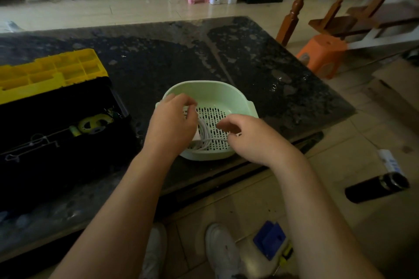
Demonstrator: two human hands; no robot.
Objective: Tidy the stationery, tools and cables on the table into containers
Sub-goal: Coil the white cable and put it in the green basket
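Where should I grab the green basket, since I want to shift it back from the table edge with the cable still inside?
Probably by the small tab handle on the right rim of the green basket, pinched from the right. It juts clear of the wall, and the white cable lies low inside, away from it.

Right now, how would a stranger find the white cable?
On the dark speckled stone table, find the pale green slotted plastic basket near its front edge. The coiled white cable lies inside, under both hands; the open black toolbox beside it holds only yellow items.
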